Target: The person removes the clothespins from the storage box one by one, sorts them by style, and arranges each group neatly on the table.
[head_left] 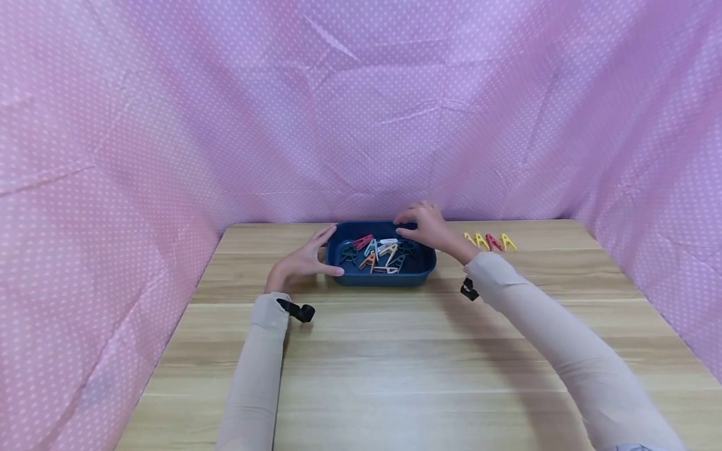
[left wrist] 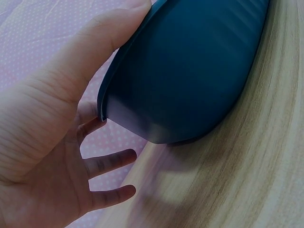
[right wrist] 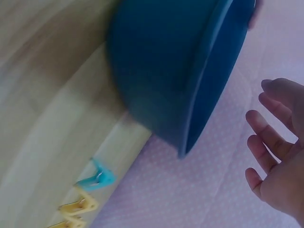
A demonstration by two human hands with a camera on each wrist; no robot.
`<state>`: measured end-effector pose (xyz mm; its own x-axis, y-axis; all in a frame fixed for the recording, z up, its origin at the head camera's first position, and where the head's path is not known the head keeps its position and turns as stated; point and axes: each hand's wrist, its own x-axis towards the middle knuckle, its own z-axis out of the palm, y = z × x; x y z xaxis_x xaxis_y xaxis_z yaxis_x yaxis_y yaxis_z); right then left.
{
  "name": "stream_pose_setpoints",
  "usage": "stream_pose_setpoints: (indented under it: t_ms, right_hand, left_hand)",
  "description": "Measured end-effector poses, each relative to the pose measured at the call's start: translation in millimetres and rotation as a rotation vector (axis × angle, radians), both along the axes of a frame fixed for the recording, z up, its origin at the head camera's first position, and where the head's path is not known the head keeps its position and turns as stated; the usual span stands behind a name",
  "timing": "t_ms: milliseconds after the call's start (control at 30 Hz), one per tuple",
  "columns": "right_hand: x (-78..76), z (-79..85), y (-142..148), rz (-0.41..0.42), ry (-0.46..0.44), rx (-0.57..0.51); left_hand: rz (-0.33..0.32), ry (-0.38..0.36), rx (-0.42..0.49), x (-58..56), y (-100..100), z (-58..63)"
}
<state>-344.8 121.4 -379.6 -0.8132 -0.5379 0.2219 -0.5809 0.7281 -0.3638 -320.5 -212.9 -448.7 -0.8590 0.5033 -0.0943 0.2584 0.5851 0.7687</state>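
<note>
A dark blue rectangular basin (head_left: 385,280) stands near the table's back edge. Inside lie several clothespins: a red clothespin (head_left: 363,242), an orange clothespin (head_left: 369,260), and others in white, cream, pale and dark green. My left hand (head_left: 304,258) grips the basin's left end, thumb on the rim; in the left wrist view two of its fingers (left wrist: 114,194) stretch out beside the wall. Above the basin's right end is my right hand (head_left: 425,227), its fingers loosely bent. The right wrist view shows that hand (right wrist: 280,147) beside the rim, holding nothing visible.
To the right of the basin, a row of yellow clothespins (head_left: 508,242) and a red one (head_left: 492,242) stands on the wooden table (head_left: 361,363). The right wrist view also shows a turquoise clothespin (right wrist: 99,176) in that row. Pink dotted cloth (head_left: 361,125) hangs behind and at both sides.
</note>
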Motion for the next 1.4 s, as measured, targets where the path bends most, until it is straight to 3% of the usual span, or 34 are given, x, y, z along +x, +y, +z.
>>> stream_pose_setpoints:
  t_ms: [233,500,1033,1400]
  right_hand:
    - [-9.9,2.6,-32,0.055,0.049,0.156]
    - [-12.5,2.6,-58,0.156,0.114,0.258]
    - [-21.3,-7.9,-85,0.222,0.023,0.403]
    - [-32.3,-20.9,-99,0.213,-0.006,0.548]
  left_hand:
    - [-0.003,0.004,0.006,-0.6,-3,1.3]
    - [-0.008,0.008,-0.002,-1.4,-3,3.6]
    - [-0.004,0.016,0.009,-2.0,-2,0.9]
    - [-0.010,0.014,0.009,-1.1,-2,0.4]
